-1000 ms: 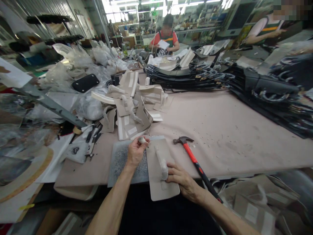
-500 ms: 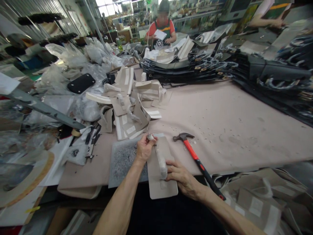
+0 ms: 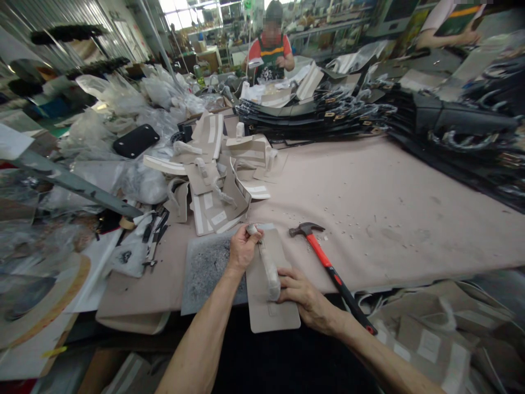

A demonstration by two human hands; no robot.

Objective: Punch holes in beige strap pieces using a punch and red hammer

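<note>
A beige panel (image 3: 256,312) with a plastic-wrapped handle (image 3: 268,271) on its face lies at the table's front edge, partly jutting over it. At the handle's far end, my left hand (image 3: 243,249) pinches the handle with thumb and fingers. My right hand (image 3: 301,295) closes on the handle's near end from the right, its fingertips against the wrapping; the thumb is hidden. Under the panel's left side lies a grey speckled board (image 3: 207,268). To the right rests a claw hammer (image 3: 322,254) with a red and black grip.
Several similar beige panels (image 3: 217,202) are heaped beyond my hands. Stacks of black bag pieces (image 3: 303,123) line the far side. Plastic bags (image 3: 118,104) and a grey metal bar (image 3: 77,183) are at left. More panels (image 3: 435,334) lie lower right. A co-worker (image 3: 270,52) is opposite.
The panel's near end has shifted very slightly to the right; both hands keep their places on the handle. Across the table, the co-worker's white piece has been lowered and tilted.
</note>
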